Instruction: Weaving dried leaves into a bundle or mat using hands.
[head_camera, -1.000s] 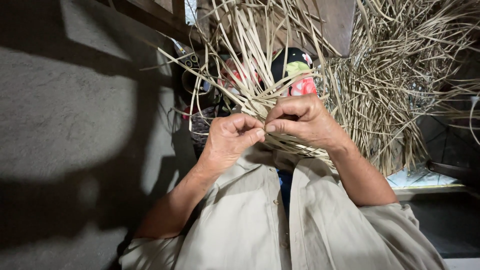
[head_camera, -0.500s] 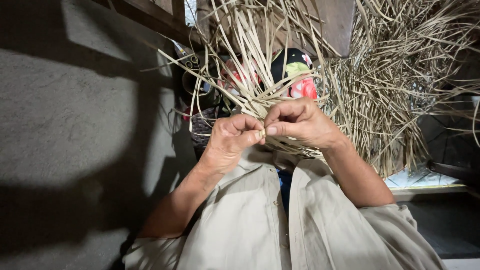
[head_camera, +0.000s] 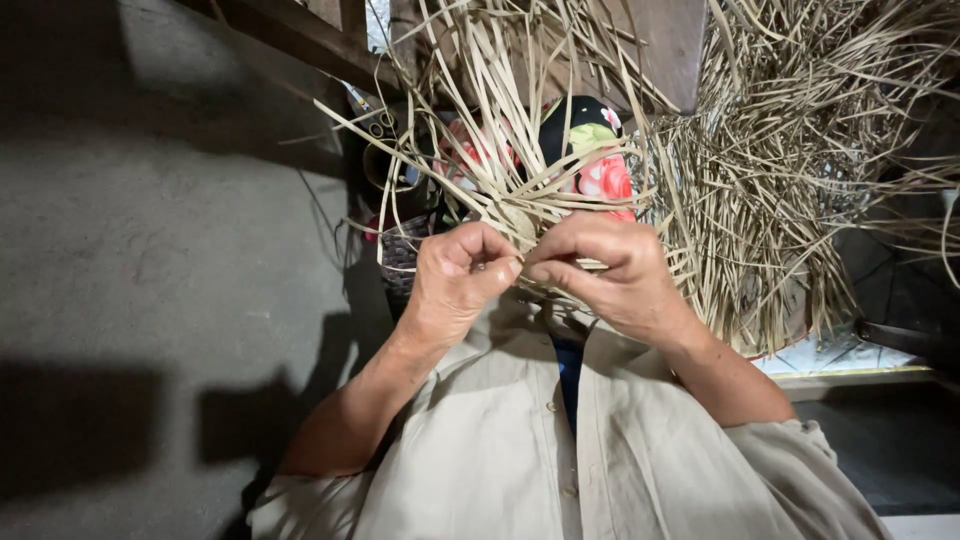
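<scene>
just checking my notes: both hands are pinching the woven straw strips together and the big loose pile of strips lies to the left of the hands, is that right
Not quite. In the head view the left hand and right hand do pinch the woven straw strips together, but the big loose pile of strips lies to the right of the hands, not the left. To the left is only a bare grey wall.

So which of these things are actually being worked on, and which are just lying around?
In hand:
left hand
right hand
bundle of pale straw strips

Lying about:
heap of straw
flowered cloth
wooden beam
grey wall
</scene>
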